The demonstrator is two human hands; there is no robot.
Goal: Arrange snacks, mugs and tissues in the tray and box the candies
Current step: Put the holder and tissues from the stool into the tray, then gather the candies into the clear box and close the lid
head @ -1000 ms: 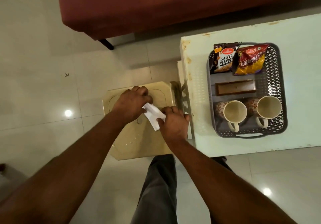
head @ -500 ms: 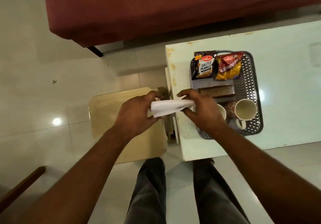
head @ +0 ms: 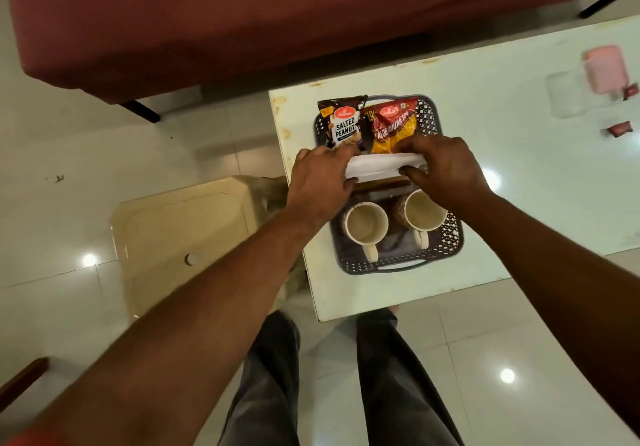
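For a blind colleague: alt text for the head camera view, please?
A left hand and right hand hold a folded white tissue over the middle of a perforated tray on a table. A salted peanuts packet and an aloo bhujia packet fill its far end, two mugs its near end.

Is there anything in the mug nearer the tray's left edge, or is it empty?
Empty, as far as it shows: the mug has a bare pale inside visible down to its bottom.

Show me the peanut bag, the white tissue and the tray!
peanut bag (head: 344, 127): head view, on its white label.
white tissue (head: 381, 167): head view, on its bare middle.
tray (head: 360, 267): head view, on its near wall.
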